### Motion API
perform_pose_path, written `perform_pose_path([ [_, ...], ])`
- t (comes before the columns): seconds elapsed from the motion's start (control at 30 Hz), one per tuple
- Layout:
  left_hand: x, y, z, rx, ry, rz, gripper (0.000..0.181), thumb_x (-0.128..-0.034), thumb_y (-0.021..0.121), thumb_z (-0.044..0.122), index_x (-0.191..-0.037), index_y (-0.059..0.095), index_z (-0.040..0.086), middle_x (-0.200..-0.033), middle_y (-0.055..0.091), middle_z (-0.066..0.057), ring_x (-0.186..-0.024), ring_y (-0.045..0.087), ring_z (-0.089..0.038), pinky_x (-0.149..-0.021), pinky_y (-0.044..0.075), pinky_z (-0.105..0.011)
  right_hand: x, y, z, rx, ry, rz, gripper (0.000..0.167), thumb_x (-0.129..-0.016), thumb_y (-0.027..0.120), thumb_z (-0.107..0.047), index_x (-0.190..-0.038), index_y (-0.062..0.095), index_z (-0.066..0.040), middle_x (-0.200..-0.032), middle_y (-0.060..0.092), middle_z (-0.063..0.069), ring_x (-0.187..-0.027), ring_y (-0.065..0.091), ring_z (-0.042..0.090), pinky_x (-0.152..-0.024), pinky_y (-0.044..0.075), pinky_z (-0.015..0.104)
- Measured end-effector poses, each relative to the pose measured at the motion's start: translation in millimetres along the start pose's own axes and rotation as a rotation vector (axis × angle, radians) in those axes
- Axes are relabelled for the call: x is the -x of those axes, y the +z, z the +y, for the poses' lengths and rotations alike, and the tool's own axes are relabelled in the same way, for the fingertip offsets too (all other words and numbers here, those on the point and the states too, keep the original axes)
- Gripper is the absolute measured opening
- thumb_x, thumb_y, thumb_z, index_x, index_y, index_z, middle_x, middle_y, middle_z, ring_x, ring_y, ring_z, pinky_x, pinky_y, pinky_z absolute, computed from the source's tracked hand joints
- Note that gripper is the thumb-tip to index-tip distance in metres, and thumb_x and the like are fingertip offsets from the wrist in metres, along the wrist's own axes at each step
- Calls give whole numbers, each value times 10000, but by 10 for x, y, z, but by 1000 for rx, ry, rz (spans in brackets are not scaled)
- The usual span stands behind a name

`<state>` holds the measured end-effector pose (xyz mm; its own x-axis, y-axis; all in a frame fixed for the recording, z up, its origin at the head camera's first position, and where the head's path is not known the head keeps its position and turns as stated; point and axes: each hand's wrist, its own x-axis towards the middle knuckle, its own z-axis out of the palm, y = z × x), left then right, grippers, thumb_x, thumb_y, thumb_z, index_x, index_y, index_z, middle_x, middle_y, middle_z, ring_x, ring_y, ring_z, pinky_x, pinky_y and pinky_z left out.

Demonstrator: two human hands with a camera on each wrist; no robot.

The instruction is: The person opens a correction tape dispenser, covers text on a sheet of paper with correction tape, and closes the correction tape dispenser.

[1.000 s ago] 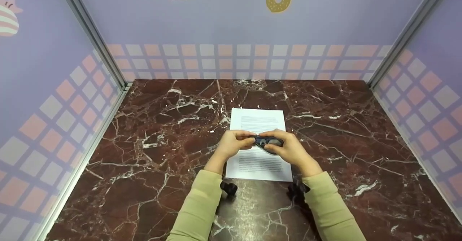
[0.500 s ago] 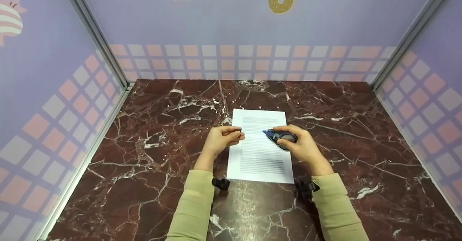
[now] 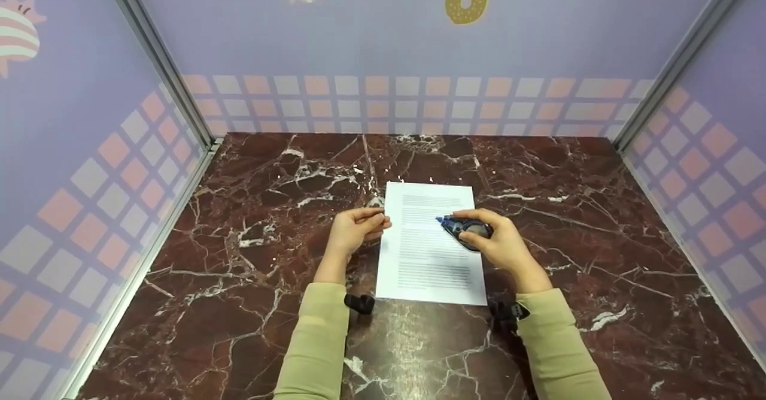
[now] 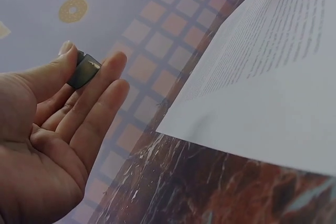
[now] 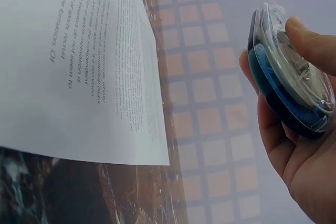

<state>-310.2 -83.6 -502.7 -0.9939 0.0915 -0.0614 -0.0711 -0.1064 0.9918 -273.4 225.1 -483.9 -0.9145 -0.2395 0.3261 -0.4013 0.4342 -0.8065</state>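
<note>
maroon marble table (image 3: 179, 316), lilac walls (image 3: 377, 35) — left fingers (image 4: 90, 97) pinch dark cap (image 4: 84, 73) — right fingers (image 5: 272, 132) grip correction tape (image 5: 286, 80)

We wear long, plain sleeves in a pale yellow-green, the left sleeve (image 3: 312, 346) and the right sleeve (image 3: 558, 340) both lightly creased along the forearm and ending in straight edges. By each cuff, on the inner side, we carry a small black wrist piece, the left one (image 3: 359, 304) compact and rounded, the right one (image 3: 508, 311) bearing a small pale mark.

Dark red, white-veined marble-look tabletop (image 3: 239, 316); white printed paper (image 3: 434, 256) lying on it, text side up.
</note>
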Motion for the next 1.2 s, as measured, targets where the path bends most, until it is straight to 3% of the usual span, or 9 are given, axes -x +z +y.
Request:
perform_pose_path([
  [0.17, -12, -97, -10, -3, -10, 80, 350, -964, 678, 15, -1274, 644, -144, -1065, 777, -230, -879, 789, -162, -901, 642, -391, 5, 18, -1, 7, -6, -17, 377, -879, 784, -53, -1247, 745, -120, -1239, 725, 164, -938, 658, 102, -765, 544, 141],
  [0.4, -32, -244, -23, -46, -52, 181, 359, -961, 697, 49, -1283, 662, -106, -1137, 754, -257, -897, 790, -163, -889, 647, -353, 1, 28, 2, 15, 12, -27, 376, -882, 791, -82, -1251, 747, -137, -1253, 727, 147, -966, 681, 175, -781, 560, 177],
  [0.67, -46, -349, -81, -105, -56, 303, 318, -930, 739, 49, -1205, 710, -107, -1152, 751, -251, -890, 763, -221, -847, 658, -335, -3, 54, 13, 37, 15, -38, 369, -882, 794, -93, -1246, 748, -131, -1254, 734, 122, -980, 677, 219, -787, 538, 150],
  [0.9, -36, -446, -125, -335, -19, 389, 290, -903, 782, 92, -1145, 736, -61, -1077, 766, -254, -852, 782, -297, -710, 657, -286, -4, 63, 15, 60, 28, -43, 379, -879, 797, -96, -1253, 746, -135, -1264, 734, 115, -1011, 674, 226, -814, 535, 168],
  [1.1, 19, -458, -105, -640, -67, 437, 249, -880, 825, 252, -1023, 757, 60, -1013, 785, -156, -914, 738, -319, -815, 594, -424, -9, 67, 13, 53, 37, -38, 376, -882, 795, -97, -1253, 746, -139, -1259, 733, 130, -959, 665, 201, -783, 530, 151],
  [1.2, 33, -450, -116, -714, -89, 428, 259, -885, 820, 275, -1026, 760, 66, -1038, 782, -151, -938, 720, -326, -851, 582, -467, -4, 71, 11, 48, 45, -39, 378, -882, 794, -100, -1255, 745, -141, -1259, 733, 126, -970, 667, 205, -790, 529, 153],
])
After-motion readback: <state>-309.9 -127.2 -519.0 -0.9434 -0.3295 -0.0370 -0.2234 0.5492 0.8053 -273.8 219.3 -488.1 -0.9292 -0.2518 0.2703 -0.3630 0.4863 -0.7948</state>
